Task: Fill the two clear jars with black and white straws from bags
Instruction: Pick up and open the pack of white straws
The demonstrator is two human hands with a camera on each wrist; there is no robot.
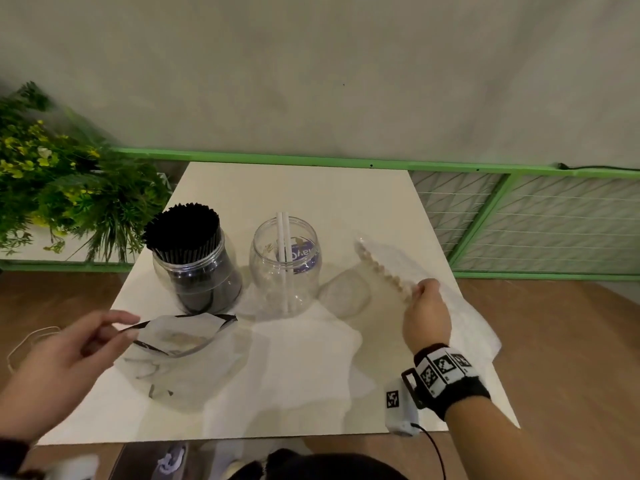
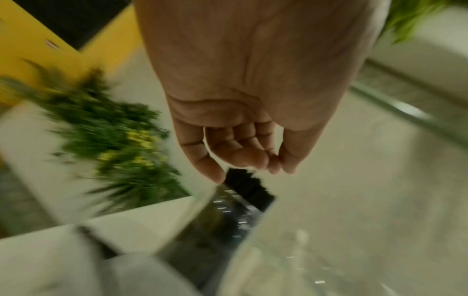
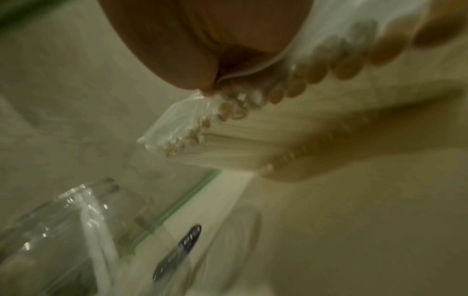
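Note:
On the white table [image 1: 294, 188], the left clear jar [image 1: 197, 271] is packed with black straws [image 1: 183, 230]. The right clear jar [image 1: 285, 271] holds two white straws [image 1: 283, 237]. My right hand [image 1: 424, 296] pinches the mouth of a clear bag of white straws [image 1: 384, 268], lifted and tilted right of that jar; the right wrist view shows the pinch [image 3: 212, 88] on the bag [image 3: 172, 128]. My left hand [image 1: 104, 334] hangs loosely curled; one fingertip [image 2: 217, 178] touches the rim of an empty clear bag [image 1: 180, 334] in front of the black-straw jar.
A leafy plant with yellow flowers [image 1: 69, 188] stands left of the table. A green railing with wire mesh [image 1: 519, 216] runs behind and to the right. A clear round lid [image 1: 344, 292] lies beside the right jar. White paper [image 1: 478, 337] lies under my right hand.

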